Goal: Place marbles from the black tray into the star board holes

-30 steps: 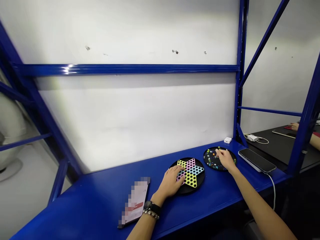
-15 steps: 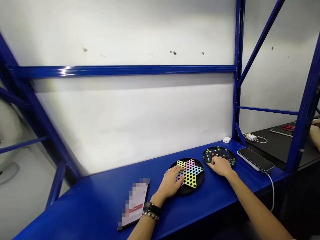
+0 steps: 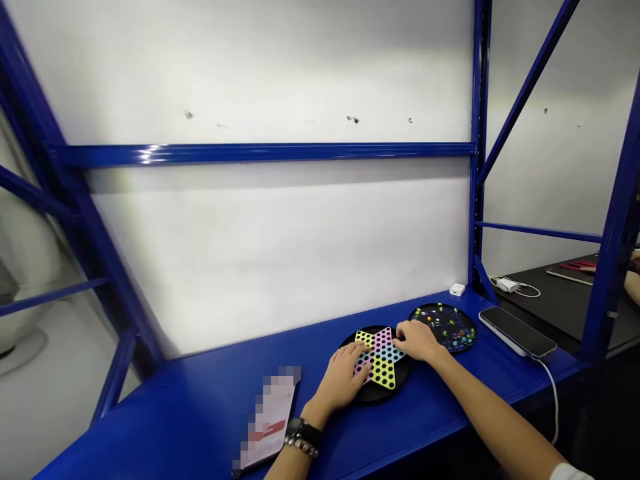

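Observation:
A star-shaped Chinese checkers board (image 3: 384, 373) with yellow, pink and light blue points and dark holes lies in a round black tray (image 3: 373, 397). My left hand (image 3: 343, 375), wearing a watch and a bead bracelet, rests on the board's left side, fingers stretched out. At the board's upper right, my right hand (image 3: 419, 340) has thumb and fingers bent together over the pink and blue points. Whatever its fingertips hold is hidden or too small to make out. Just behind that hand is a second round black tray (image 3: 447, 327) with many small coloured marbles.
A phone (image 3: 518, 331) lies on a white charging block with a cable at the right. A white adapter (image 3: 457, 289) sits by the wall. To the left rests a blurred-out phone (image 3: 273, 423). Blue posts frame the blue shelf (image 3: 200, 393). Another person's arm shows at the far right.
My right hand has moved left from the marble tray to the right side of the board. My left hand stays on the board. The view has shifted slightly.

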A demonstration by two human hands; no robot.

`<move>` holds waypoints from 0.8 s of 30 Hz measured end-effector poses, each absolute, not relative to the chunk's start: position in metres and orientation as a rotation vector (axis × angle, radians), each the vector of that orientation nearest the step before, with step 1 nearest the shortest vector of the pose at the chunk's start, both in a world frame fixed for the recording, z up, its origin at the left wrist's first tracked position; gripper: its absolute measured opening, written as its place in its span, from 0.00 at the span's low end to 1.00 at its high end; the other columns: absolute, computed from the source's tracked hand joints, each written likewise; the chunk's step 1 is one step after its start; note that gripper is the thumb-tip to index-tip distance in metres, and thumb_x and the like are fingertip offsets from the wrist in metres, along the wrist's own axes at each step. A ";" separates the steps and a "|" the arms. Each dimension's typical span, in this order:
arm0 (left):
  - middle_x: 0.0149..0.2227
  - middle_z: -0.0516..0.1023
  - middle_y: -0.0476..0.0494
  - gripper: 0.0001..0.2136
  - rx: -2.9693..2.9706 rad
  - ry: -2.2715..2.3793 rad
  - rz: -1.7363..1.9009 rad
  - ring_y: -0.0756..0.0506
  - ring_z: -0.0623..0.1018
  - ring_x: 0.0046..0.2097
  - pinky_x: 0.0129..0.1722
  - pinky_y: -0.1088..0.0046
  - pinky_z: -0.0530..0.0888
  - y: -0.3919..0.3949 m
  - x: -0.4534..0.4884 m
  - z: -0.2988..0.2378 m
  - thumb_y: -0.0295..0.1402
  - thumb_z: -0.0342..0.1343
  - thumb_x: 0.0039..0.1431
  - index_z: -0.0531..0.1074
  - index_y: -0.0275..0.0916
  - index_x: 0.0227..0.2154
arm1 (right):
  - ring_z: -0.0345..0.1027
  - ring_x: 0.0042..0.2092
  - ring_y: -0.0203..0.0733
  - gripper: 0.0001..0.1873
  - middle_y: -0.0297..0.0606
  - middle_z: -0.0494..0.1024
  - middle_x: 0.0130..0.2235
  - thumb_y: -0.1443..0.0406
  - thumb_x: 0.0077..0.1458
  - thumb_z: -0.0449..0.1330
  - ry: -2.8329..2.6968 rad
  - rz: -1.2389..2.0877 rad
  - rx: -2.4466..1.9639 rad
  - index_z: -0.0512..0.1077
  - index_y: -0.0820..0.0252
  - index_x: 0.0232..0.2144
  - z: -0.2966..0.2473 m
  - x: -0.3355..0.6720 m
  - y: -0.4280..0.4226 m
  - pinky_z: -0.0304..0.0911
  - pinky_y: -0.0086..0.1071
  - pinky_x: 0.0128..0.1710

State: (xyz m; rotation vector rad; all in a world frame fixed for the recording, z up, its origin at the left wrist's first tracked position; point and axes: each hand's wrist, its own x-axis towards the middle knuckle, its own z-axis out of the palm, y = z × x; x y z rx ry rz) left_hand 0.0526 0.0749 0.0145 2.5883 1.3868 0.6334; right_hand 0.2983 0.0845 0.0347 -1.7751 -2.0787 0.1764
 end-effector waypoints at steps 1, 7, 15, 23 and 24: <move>0.60 0.75 0.42 0.17 2.589 1.387 0.632 0.37 0.71 0.62 0.64 0.54 0.68 0.075 0.052 0.014 0.41 0.49 0.66 0.74 0.46 0.53 | 0.74 0.42 0.46 0.09 0.41 0.82 0.39 0.60 0.58 0.59 -2.112 0.154 -1.789 0.78 0.56 0.34 0.034 0.294 0.088 0.58 0.33 0.38; 0.60 0.75 0.42 0.17 2.600 1.392 0.624 0.37 0.71 0.63 0.64 0.53 0.68 0.077 0.051 0.013 0.41 0.49 0.66 0.74 0.46 0.53 | 0.75 0.43 0.49 0.14 0.47 0.82 0.41 0.59 0.63 0.53 -2.185 0.014 -1.822 0.76 0.59 0.39 0.034 0.280 0.106 0.61 0.35 0.40; 0.60 0.75 0.42 0.16 2.597 1.360 0.633 0.37 0.71 0.63 0.64 0.53 0.67 0.077 0.051 0.014 0.40 0.48 0.66 0.74 0.45 0.52 | 0.75 0.45 0.49 0.15 0.49 0.80 0.46 0.61 0.68 0.48 -2.157 0.033 -1.843 0.73 0.60 0.45 0.021 0.272 0.114 0.61 0.35 0.42; 0.60 0.74 0.42 0.17 2.582 1.386 0.612 0.37 0.71 0.63 0.63 0.53 0.67 0.077 0.053 0.015 0.42 0.48 0.66 0.74 0.46 0.52 | 0.73 0.43 0.46 0.15 0.46 0.77 0.47 0.61 0.69 0.47 -2.102 0.065 -1.821 0.71 0.59 0.43 0.015 0.275 0.117 0.59 0.34 0.41; 0.60 0.75 0.42 0.17 2.585 1.385 0.616 0.37 0.71 0.63 0.63 0.53 0.67 0.077 0.053 0.015 0.41 0.48 0.66 0.74 0.46 0.52 | 0.73 0.42 0.44 0.14 0.45 0.76 0.47 0.61 0.69 0.47 -2.098 0.070 -1.806 0.71 0.59 0.43 0.014 0.276 0.116 0.58 0.34 0.41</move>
